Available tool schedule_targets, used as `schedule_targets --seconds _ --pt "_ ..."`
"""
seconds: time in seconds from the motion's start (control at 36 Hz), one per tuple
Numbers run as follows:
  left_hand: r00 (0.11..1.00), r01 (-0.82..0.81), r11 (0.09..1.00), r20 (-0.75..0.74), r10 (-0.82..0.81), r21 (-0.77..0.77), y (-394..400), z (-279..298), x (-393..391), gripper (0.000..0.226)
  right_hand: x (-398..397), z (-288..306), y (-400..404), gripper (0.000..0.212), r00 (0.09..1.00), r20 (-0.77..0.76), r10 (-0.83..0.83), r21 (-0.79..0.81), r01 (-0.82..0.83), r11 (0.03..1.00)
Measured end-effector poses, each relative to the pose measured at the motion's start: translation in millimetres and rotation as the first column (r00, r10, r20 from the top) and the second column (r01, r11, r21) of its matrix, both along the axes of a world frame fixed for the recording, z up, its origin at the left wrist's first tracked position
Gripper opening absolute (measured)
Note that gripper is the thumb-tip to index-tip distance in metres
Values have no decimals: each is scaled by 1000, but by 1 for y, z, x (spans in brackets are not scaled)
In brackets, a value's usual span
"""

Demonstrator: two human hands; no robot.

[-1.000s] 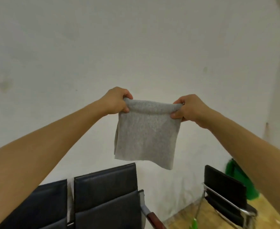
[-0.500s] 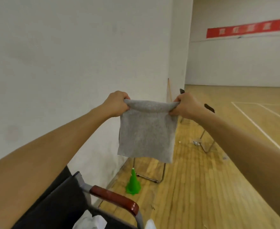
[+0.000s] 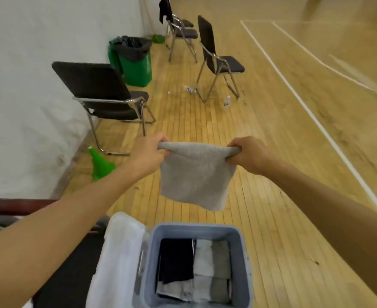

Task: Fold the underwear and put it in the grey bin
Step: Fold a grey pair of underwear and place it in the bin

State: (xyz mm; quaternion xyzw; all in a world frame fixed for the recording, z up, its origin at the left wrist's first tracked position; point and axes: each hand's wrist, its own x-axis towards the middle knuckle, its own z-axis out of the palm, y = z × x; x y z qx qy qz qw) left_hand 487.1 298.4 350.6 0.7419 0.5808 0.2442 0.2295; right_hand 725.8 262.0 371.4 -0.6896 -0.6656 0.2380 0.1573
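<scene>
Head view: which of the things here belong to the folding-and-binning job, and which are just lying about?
Part of the job:
- grey underwear, folded, hanging in the air
- left hand and right hand, each gripping a top corner
- grey bin, open, with folded clothes inside

Just lying about:
- black chairs
- green cone
- green rubbish bin
- white lid beside the bin

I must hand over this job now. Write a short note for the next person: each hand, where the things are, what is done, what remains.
Left hand and right hand each grip one top corner of the folded grey underwear, which hangs in the air above the floor, beyond the grey bin.
The bin is open, lid hanging at its left; folded pieces already lie inside.
Done: folding.
Left: bring it over the bin and lay it in.
</scene>
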Motion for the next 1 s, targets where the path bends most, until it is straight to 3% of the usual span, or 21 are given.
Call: schedule_targets --seconds 0.22,0.39,0.47,0.5,0.61,0.81,0.89,1.0 --pt "1000 -21 950 -6 20 -310 -3 -266 34 17 34 -255 -4 18 999 -10 -44 -235 40 971" --pt "999 -20 883 -35 4 -469 -33 -426 22 22 23 -429 -34 13 999 -51 8 -382 -27 924" --pt "998 -42 853 -63 11 -520 -50 -468 12 23 15 -475 -52 9 998 -57 10 -452 -35 891" --pt "995 -66 831 -103 10 -553 -63 -511 0 22 1 -525 -62 9 996 -79 27 -478 -62 876" --pt "986 -112 777 -169 8 -619 -102 -566 -22 17 -19 -586 -95 12 996 -87 17 -551 -62 832" --pt "937 -249 659 -349 -21 -709 -142 -645 -60 21 -59 -690 -127 17 974 -216 68 -703 -204 682" --pt "855 -355 637 -512 -75 -685 -130 -665 -42 28 -66 -726 -116 16 983 -175 58 -702 -166 692" --pt "799 -402 655 -595 -91 -640 -97 -729 -19 30 -73 -788 -81 16 996 -86 -7 -670 -52 741"
